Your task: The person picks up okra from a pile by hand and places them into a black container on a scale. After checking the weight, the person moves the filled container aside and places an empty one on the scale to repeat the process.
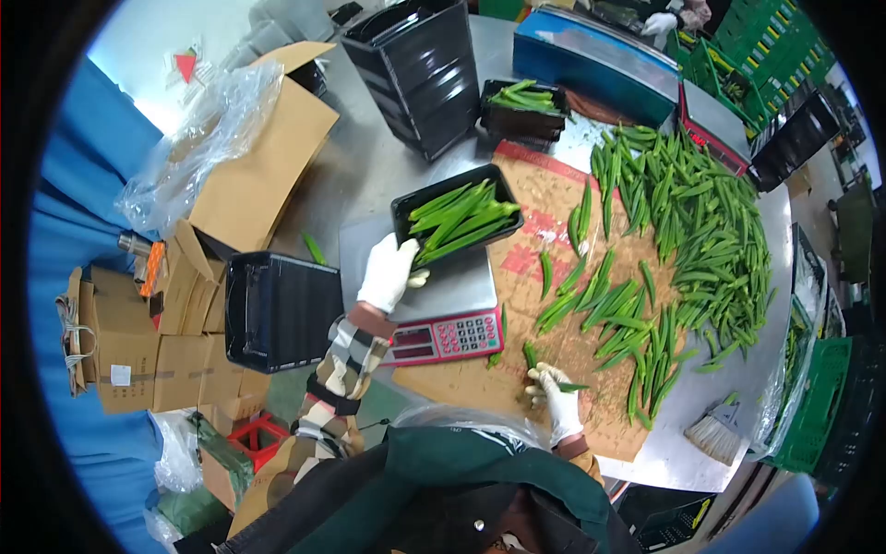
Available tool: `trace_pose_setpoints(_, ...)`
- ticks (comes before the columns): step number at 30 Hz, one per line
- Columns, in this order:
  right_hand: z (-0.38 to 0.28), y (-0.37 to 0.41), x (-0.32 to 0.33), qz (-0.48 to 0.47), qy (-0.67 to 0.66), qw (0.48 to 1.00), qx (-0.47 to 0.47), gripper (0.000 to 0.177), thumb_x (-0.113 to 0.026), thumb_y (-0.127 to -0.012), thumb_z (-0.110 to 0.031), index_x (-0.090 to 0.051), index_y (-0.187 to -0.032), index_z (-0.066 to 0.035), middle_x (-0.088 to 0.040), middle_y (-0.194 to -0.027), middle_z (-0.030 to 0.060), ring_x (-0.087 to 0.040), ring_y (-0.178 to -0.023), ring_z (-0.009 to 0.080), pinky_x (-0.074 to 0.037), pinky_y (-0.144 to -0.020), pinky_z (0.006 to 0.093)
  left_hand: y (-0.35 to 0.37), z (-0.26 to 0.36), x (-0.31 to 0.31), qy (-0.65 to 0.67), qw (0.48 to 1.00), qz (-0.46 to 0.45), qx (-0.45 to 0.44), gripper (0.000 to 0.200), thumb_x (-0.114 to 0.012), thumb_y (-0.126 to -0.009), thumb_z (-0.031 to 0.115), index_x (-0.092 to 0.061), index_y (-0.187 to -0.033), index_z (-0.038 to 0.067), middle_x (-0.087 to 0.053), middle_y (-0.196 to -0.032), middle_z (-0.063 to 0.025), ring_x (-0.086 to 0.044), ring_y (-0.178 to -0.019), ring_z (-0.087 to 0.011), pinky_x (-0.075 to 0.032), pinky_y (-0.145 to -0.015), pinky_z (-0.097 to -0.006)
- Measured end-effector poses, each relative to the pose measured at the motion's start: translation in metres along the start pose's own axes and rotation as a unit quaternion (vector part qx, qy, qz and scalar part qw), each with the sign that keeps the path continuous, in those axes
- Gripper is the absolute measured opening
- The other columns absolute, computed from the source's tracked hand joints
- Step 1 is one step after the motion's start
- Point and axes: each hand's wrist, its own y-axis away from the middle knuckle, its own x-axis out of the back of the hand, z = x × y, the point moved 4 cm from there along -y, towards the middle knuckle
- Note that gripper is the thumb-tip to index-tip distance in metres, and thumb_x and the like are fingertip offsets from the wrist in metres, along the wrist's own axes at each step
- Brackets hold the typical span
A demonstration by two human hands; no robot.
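My left hand, in a white glove, grips the near left edge of a black plastic tray. Long green okra pods lie in the tray, which overlaps the steel plate of a red digital scale. To the right and nearer my body, my gloved right hand is closed around okra, with pods poking out on two sides. Under that hand lies a flattened cardboard sheet. Loose okra is scattered over the cardboard just beyond it.
A large okra heap covers the table's right side. Stacked black trays stand at the back, beside another filled tray. More black trays sit left of the scale. A brush lies near the right edge; cardboard boxes stand left.
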Motion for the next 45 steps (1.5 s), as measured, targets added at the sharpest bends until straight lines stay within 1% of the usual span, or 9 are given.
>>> trace_pose_setpoints(8, 0.002, -0.012, 0.020, 0.026, -0.052, 0.998, -0.017, 0.036, -0.060, -0.102, -0.019, -0.058, -0.134, -0.003, -0.073, -0.114, 0.0086, -0.069, -0.076, 0.0110, -0.052, -0.065, 0.0230, -0.277, -0.046, -0.098, -0.219, 0.957, -0.136, -0.135, 0.040, -0.067, -0.086, 0.042, -0.073, -0.086, 0.002, -0.072, -0.083, -0.0202, -0.071, -0.075, -0.0351, -0.057, -0.069, -0.0426)
trace_pose_setpoints(10, 0.003, -0.015, 0.028, 0.037, -0.053, 0.998, -0.017, 0.036, -0.060, -0.102, -0.019, -0.057, -0.134, -0.003, -0.073, -0.116, 0.0086, -0.069, -0.077, 0.0103, -0.052, -0.066, 0.0226, -0.228, 0.031, -0.135, -0.706, 0.577, -0.174, -0.374, 0.050, -0.070, -0.079, 0.057, -0.075, -0.072, 0.008, -0.070, -0.075, -0.0191, -0.070, -0.075, -0.0392, -0.056, -0.069, -0.0437)
trace_pose_setpoints(11, -0.003, -0.013, 0.029, 0.050, -0.053, 0.997, -0.018, 0.036, -0.059, -0.102, -0.019, -0.056, -0.134, -0.002, -0.072, -0.117, 0.0091, -0.069, -0.078, 0.0104, -0.052, -0.066, 0.0225, -0.234, 0.032, -0.142, -0.703, 0.568, -0.184, -0.387, 0.049, -0.072, -0.079, 0.055, -0.075, -0.076, 0.006, -0.070, -0.076, -0.0196, -0.070, -0.077, -0.0399, -0.056, -0.070, -0.0431)
trace_pose_setpoints(18, -0.012, -0.017, 0.050, 0.099, -0.066, 0.993, -0.019, 0.035, -0.056, -0.104, -0.018, -0.056, -0.134, 0.000, -0.072, -0.116, 0.0110, -0.070, -0.079, 0.0135, -0.054, -0.066, 0.0246, -0.250, 0.039, -0.162, -0.686, 0.641, -0.287, -0.192, 0.028, -0.047, -0.104, 0.018, -0.058, -0.124, 0.002, -0.062, -0.124, -0.0174, -0.063, -0.113, -0.0335, -0.062, -0.087, -0.0547)
trace_pose_setpoints(30, -0.034, -0.028, 0.057, 0.122, -0.081, 0.989, -0.007, 0.034, -0.058, -0.103, -0.017, -0.057, -0.133, 0.000, -0.072, -0.116, 0.0102, -0.069, -0.079, 0.0112, -0.052, -0.065, 0.0220, -0.351, 0.053, -0.160, -0.586, 0.788, -0.115, -0.146, 0.055, -0.066, -0.091, 0.048, -0.061, -0.120, 0.002, -0.070, -0.111, -0.0221, -0.069, -0.098, -0.0346, -0.055, -0.089, -0.0448)
trace_pose_setpoints(31, -0.038, -0.026, 0.057, 0.126, -0.078, 0.989, -0.010, 0.034, -0.057, -0.103, -0.016, -0.056, -0.133, -0.001, -0.072, -0.117, 0.0102, -0.069, -0.078, 0.0114, -0.052, -0.065, 0.0226, -0.367, 0.021, -0.162, -0.248, 0.957, -0.137, 0.060, 0.047, -0.056, -0.097, 0.039, -0.056, -0.125, 0.001, -0.066, -0.120, -0.0230, -0.068, -0.102, -0.0378, -0.056, -0.091, -0.0474)
trace_pose_setpoints(33, -0.040, -0.024, 0.054, 0.126, -0.071, 0.989, -0.012, 0.033, -0.057, -0.103, -0.017, -0.056, -0.133, -0.001, -0.072, -0.117, 0.0099, -0.069, -0.078, 0.0115, -0.052, -0.066, 0.0234, -0.371, -0.011, -0.155, 0.120, 0.960, -0.030, 0.252, 0.040, -0.046, -0.103, 0.028, -0.050, -0.132, 0.001, -0.062, -0.129, -0.0241, -0.066, -0.106, -0.0415, -0.055, -0.094, -0.0513)
trace_pose_setpoints(43, -0.033, -0.008, 0.048, 0.099, -0.046, 0.994, 0.032, 0.030, -0.059, -0.103, -0.018, -0.062, -0.127, -0.002, -0.073, -0.113, 0.0098, -0.070, -0.086, 0.0134, -0.053, -0.072, 0.0249, -0.084, 0.090, -0.106, 0.260, 0.959, -0.066, -0.086, 0.047, -0.062, -0.099, 0.024, -0.053, -0.139, 0.001, -0.059, -0.132, -0.0159, -0.059, -0.118, -0.0291, -0.047, -0.104, -0.0413)
trace_pose_setpoints(45, -0.026, -0.006, 0.048, 0.088, -0.025, 0.995, 0.047, 0.026, -0.059, -0.102, -0.017, -0.065, -0.122, -0.001, -0.074, -0.110, 0.0097, -0.070, -0.088, 0.0138, -0.052, -0.074, 0.0256, -0.012, 0.120, -0.063, -0.062, 0.964, 0.060, -0.252, 0.049, -0.063, -0.099, 0.020, -0.050, -0.144, 0.002, -0.056, -0.140, -0.0128, -0.058, -0.123, -0.0280, -0.045, -0.107, -0.0389)
